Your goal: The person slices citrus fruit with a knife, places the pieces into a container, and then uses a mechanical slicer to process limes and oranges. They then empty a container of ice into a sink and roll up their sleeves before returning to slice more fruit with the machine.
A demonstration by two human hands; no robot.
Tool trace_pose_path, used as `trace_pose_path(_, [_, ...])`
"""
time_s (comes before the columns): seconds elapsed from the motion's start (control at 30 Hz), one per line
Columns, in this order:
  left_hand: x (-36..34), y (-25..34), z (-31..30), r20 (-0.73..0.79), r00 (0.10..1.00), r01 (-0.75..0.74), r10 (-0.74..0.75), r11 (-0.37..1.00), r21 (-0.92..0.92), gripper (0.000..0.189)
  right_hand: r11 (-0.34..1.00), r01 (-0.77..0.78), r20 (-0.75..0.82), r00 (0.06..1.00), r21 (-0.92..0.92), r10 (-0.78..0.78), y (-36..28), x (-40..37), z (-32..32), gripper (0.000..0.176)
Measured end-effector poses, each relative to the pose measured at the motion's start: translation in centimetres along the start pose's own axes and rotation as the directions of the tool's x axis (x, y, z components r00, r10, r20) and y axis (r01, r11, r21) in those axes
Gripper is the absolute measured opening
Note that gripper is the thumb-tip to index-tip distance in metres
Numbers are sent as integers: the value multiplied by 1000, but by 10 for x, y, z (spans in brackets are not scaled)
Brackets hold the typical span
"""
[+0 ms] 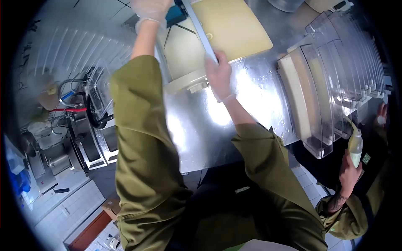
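Observation:
My right hand [220, 76], in a clear glove, is closed around the near end of a long, narrow grey bar [200, 31]. The bar slants away to the top edge of the view. At the top, my left hand [151, 9], also gloved, is beside a teal block [175, 14] that lies against the bar; its fingers are cut off by the frame edge. Below the bar is a pale flat board [182, 52] with dark thin lines across it. A cream cutting board [234, 29] lies right of the bar.
Clear plastic bins [318, 96] stand at the right on the steel counter [247, 96]. Beyond them, a co-worker's hand [348, 172] holds a squeeze bottle [355, 146]. Metal kitchen equipment [90, 142] and a clear container [99, 90] are at the left.

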State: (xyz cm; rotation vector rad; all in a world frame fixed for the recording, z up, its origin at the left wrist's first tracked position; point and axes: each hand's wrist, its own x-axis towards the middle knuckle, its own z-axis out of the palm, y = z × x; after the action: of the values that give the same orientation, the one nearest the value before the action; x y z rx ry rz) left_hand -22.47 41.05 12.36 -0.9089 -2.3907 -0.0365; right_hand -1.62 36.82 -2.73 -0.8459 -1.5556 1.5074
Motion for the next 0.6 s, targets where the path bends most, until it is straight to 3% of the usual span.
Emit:
trace_pose_path(0.03, [-8, 7, -17, 80, 996, 41, -40, 999, -14, 41, 999, -31, 6, 999, 9, 31, 0, 0, 0, 33])
trace_pose_path(0.1, [-37, 4, -19, -196, 976, -98, 100, 995, 22, 30, 996, -87, 27, 996, 24, 86, 2, 2, 1, 33])
trace_pose_path(0.17, [-76, 6, -21, -257, 965, -84, 57, 992, -98, 21, 991, -127, 36, 991, 38, 125, 9, 3, 3, 32])
trace_pose_path(0.23, [-117, 15, -25, -445, 895, -83, 6, 985, -154, 24, 981, -181, 28, 983, 70, 179, 4, 3, 3, 31])
trace_pose_path(0.3, [-149, 27, -36, -542, 838, -65, -60, 976, -209, 26, 983, -179, 19, 984, 47, 179, -2, 2, 2, 31])
trace_pose_path(0.33, [-162, 34, -49, -472, 875, 5, -104, 979, -206, 27, 983, -181, 12, 983, 32, 181, -4, 1, 0, 31])
trace_pose_path(0.43, [-158, 32, -43, -480, 871, 7, -106, 979, -203, 26, 989, -141, 3, 990, 44, 141, -6, 0, -1, 31])
trace_pose_path(0.6, [-89, 9, 22, -653, 756, -72, -34, 988, -135, 24, 971, -227, 55, 973, 69, 224, -11, -3, -2, 33])
